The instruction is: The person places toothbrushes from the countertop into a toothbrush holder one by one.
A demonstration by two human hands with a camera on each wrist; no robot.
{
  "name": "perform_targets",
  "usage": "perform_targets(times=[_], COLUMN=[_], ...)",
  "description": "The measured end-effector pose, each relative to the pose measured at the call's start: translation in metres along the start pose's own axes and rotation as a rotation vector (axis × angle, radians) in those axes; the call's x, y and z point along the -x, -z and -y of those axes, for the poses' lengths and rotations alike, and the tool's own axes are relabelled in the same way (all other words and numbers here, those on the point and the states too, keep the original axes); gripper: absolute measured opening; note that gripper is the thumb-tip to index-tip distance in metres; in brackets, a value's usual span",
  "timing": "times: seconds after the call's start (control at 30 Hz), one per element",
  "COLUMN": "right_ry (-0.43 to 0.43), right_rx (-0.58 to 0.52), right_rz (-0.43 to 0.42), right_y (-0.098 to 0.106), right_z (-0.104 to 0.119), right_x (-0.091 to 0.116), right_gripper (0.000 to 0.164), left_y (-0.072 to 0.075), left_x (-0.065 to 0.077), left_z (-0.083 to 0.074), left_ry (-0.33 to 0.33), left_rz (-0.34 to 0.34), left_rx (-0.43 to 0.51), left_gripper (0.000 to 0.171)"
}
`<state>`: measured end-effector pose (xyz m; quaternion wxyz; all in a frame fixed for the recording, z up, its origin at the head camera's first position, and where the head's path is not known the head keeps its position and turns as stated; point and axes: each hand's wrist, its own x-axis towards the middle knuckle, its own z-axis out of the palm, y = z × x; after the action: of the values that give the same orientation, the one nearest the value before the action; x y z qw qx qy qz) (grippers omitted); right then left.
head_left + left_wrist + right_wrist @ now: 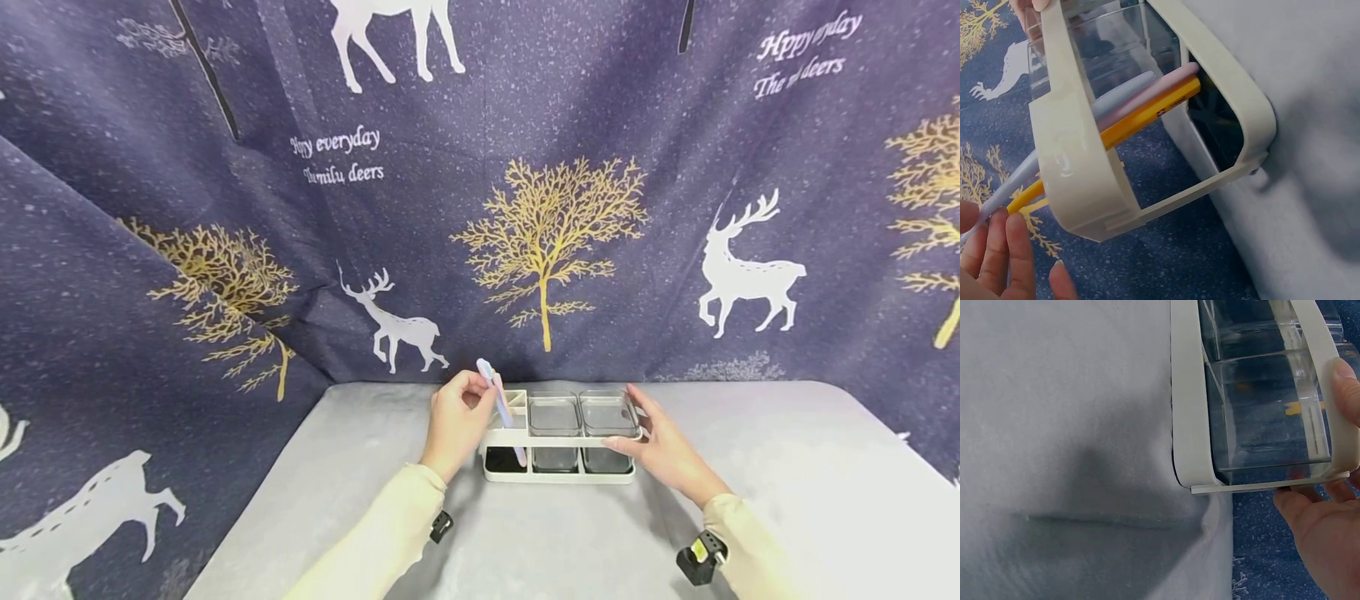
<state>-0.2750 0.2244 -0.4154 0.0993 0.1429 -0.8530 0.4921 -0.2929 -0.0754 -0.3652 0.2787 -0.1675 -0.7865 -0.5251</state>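
Observation:
A white two-tier organizer (561,442) with clear square cups (553,414) in its upper frame stands on the table. At its left end, my left hand (461,421) pinches the upper part of a light blue pen (1013,181) between thumb and fingers. That pen, a pink pen (1172,78) and a yellow pencil-like stick (1147,119) slant through the left opening of the upper frame, their lower ends at the dark base compartment (1216,125). With thumb in front and fingers behind, my right hand (660,442) grips the organizer's right end.
Grey cloth covers the table (540,542) and shows a crease (1104,522) near the organizer. Behind the table hangs a dark blue curtain (600,333) printed with deer and golden trees. A black wrist camera (699,560) sits on the right sleeve.

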Motion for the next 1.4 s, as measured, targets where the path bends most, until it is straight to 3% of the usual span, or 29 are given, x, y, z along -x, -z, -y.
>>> perform_targets(times=[0.3,0.87,1.4], right_ry=[-0.014,-0.026,-0.015], right_rx=[-0.013,-0.011,-0.016], right_rz=[0.005,0.004,-0.002], right_y=[-0.001,0.0,0.001], right_z=[0.0,0.0,-0.003], right_x=[-0.001,0.001,0.003], right_gripper=[0.097,0.097,0.094], left_y=[-0.004,-0.007,-0.009], left_x=[0.006,0.017,0.022], left_z=[0.005,0.008,0.006], left_ry=[-0.004,-0.019,0.028], left_rz=[0.005,0.031,0.058], left_rx=[-0.057,-0.06,-0.072], left_gripper=[0.004,0.009,0.003])
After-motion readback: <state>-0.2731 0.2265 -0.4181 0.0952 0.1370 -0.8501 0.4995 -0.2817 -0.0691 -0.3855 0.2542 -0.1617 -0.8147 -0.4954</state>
